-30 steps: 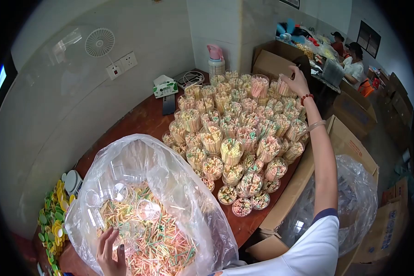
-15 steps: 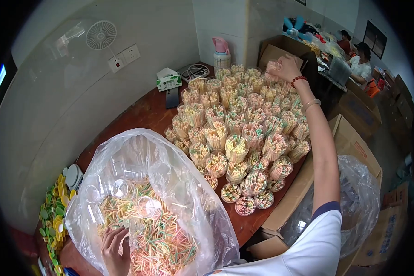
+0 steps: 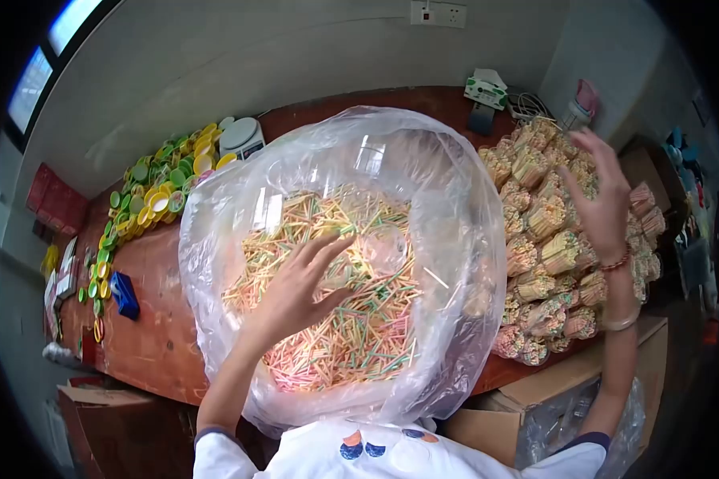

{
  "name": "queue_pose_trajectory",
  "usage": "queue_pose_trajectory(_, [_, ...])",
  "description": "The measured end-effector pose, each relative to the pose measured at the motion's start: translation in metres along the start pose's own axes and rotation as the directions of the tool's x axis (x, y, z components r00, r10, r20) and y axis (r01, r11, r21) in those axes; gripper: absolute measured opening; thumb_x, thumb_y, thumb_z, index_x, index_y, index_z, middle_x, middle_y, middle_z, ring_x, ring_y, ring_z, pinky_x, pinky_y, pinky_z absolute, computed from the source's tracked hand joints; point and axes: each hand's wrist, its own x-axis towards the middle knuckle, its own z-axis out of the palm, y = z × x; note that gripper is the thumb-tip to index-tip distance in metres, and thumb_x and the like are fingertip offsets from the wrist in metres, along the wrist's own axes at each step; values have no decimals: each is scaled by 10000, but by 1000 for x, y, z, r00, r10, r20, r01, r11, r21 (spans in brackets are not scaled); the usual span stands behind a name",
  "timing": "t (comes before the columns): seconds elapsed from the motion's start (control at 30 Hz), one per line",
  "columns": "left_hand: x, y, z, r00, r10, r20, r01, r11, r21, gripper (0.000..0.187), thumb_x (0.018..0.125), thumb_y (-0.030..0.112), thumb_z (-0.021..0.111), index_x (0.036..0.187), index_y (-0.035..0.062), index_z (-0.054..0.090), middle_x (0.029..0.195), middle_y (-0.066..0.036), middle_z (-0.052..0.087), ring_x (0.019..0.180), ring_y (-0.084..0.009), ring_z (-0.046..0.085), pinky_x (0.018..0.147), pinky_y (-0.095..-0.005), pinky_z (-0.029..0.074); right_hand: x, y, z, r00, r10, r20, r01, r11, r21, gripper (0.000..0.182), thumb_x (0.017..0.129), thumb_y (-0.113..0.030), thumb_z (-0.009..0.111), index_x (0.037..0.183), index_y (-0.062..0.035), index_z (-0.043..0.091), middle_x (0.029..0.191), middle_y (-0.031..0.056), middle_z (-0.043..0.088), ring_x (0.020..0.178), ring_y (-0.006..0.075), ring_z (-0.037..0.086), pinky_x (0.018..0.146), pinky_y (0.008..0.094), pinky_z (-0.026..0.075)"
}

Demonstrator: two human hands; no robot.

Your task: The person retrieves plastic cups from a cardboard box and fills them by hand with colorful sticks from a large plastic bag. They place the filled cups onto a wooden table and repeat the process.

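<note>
A big clear plastic bag [image 3: 447, 199] stands open in front of me, filled with thin pastel sticks [image 3: 351, 319] and a clear cup. My left hand [image 3: 299, 291] is inside the bag, fingers spread over the sticks, holding nothing. My right hand [image 3: 599, 195] hovers open above the crowd of clear cups packed with sticks [image 3: 547, 239] to the right of the bag. A red bead bracelet and a clear bangle sit on that wrist.
The brown table [image 3: 156, 335] carries yellow and green lids [image 3: 156, 199] at the left, a small scale [image 3: 241, 137], a blue item [image 3: 125, 294] and a tissue box [image 3: 487, 88]. Cardboard boxes [image 3: 551, 391] stand below the table's right edge.
The view has swung left and down onto the bag. My right hand let go of the far cup and drew back, empty. My left hand moved up over the sticks.
</note>
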Motion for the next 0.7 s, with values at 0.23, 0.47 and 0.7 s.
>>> queue_pose_trajectory(0.23, [-15, 7, -20, 962, -260, 81, 272, 923, -272, 706, 1016, 399, 621, 1523, -20, 366, 1297, -350, 581, 1164, -462, 634, 994, -499, 509, -54, -222, 69, 879, -383, 286, 80, 707, 703, 853, 809, -240, 857, 1489, 31, 418, 1440, 264, 524, 1323, 417, 546, 1124, 445, 466])
queue_pose_trajectory(0.47, [-87, -11, -16, 975, -168, 143, 208, 916, -343, 740, 995, 292, 628, 1589, 14, 285, 1530, -256, 417, 1390, -435, 458, 1147, -483, 407, -93, -260, 96, 860, 53, 508, -476, 442, 760, 749, 832, -129, 818, 1452, -5, 418, 1330, 243, 616, 1212, 323, 646, 1039, 395, 526])
queue_pose_trajectory(0.7, [-129, -21, 44, 930, 30, 365, -28, 1000, -11, 1171, 636, 252, 889, 1608, 69, 262, 1611, -178, 316, 1520, -352, 274, 1278, -479, 213, -207, -267, 98, 653, 536, 535, -599, -67, 798, 772, 839, -68, 795, 1491, -52, 384, 1325, 118, 590, 1171, 175, 601, 1008, 342, 518])
